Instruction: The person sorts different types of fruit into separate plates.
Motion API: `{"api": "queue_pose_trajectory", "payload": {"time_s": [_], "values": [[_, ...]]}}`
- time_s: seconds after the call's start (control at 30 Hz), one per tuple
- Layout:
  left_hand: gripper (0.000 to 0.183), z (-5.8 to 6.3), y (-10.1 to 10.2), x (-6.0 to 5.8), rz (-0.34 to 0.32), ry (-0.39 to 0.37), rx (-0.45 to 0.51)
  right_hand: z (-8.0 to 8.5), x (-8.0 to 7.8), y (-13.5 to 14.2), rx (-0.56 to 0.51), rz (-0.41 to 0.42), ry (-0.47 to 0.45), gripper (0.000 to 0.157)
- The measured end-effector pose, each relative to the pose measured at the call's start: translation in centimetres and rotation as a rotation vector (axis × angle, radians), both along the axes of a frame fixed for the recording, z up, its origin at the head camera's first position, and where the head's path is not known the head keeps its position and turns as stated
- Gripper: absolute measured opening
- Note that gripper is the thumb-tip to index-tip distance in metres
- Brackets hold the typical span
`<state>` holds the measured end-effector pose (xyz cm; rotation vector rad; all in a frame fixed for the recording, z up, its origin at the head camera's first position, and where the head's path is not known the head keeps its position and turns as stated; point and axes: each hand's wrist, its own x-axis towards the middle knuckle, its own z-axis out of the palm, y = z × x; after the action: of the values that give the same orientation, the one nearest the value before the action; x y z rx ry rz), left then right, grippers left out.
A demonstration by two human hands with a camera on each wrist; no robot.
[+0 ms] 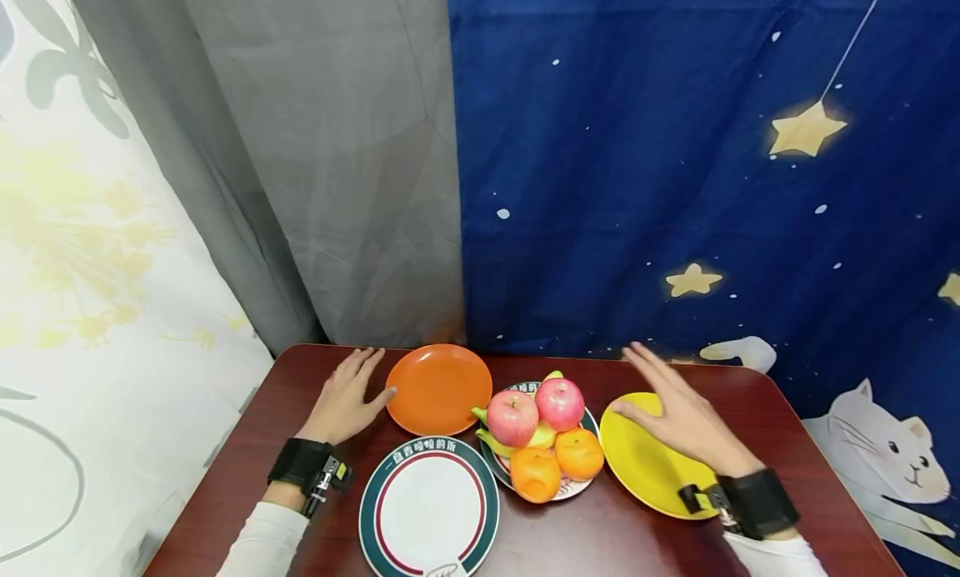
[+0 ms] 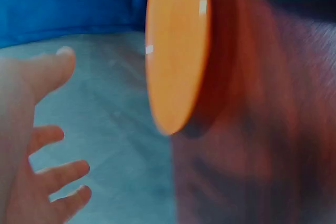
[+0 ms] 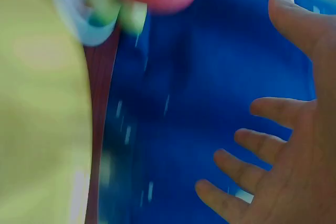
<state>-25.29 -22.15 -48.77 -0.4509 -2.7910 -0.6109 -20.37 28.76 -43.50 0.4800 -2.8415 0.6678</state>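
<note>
My left hand (image 1: 347, 400) hovers with spread fingers at the left of the orange plate (image 1: 439, 389), holding nothing. Over the yellow plate (image 1: 645, 456) my right hand (image 1: 678, 414) is raised, fingers extended and thumb apart, also holding nothing. Between them a green-rimmed plate (image 1: 592, 487) carries two apples (image 1: 512, 418), two oranges (image 1: 535, 474) and yellow banana-like fruit (image 1: 491, 444) partly hidden beneath. In the left wrist view the orange plate (image 2: 176, 51) stands beside the left hand (image 2: 42, 145); the right wrist view shows the yellow plate (image 3: 42, 103) across from the right hand (image 3: 283, 145).
A white plate with a green rim (image 1: 430, 510) lies at the table's near left. The dark red wooden table (image 1: 585, 544) ends at a grey curtain (image 1: 337, 185) and a blue curtain (image 1: 600, 185) with stars. A patterned white cloth (image 1: 112, 310) hangs at left.
</note>
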Motion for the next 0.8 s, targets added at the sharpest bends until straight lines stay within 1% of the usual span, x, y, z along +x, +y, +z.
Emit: {"api": "queue_pose_trajectory", "payload": {"time_s": [0.1,0.17,0.2,0.27,0.37,0.47,0.57,0.7,0.8], "values": [[0.068,-1.6,0.4,-0.8,0.067,-0.087,0.053,0.0,-1.3,-3.4,-0.021,0.113,-0.004,0.085],[0.067,-2.5,0.5,-1.2,0.11,-0.152,0.105,-0.2,-2.2,-5.3,-0.023,0.183,-0.034,0.089],[0.067,-2.8,0.6,-1.4,0.129,-0.18,0.133,-0.3,-2.6,-6.1,-0.015,0.21,-0.053,0.09],[0.065,-3.4,0.7,-1.7,0.14,-0.229,0.182,-0.7,-3.2,-7.1,0.013,0.239,-0.096,0.092],[0.058,-3.9,0.7,-1.9,0.124,-0.316,0.253,-1.5,-3.6,-7.9,0.043,0.243,-0.157,0.09],[0.05,-4.0,0.5,-1.7,0.106,-0.403,0.304,-2.4,-3.8,-8.2,0.054,0.243,-0.175,0.087],[0.051,-4.1,0.3,-1.4,0.083,-0.496,0.364,-3.2,-4.0,-8.4,0.041,0.252,-0.159,0.086],[0.059,-4.3,0.3,-1.2,0.032,-0.581,0.466,-4.1,-4.2,-8.5,0.012,0.269,-0.113,0.082],[0.06,-4.6,0.4,-1.2,-0.01,-0.61,0.547,-4.6,-4.3,-8.5,-0.017,0.275,-0.096,0.076]]}}
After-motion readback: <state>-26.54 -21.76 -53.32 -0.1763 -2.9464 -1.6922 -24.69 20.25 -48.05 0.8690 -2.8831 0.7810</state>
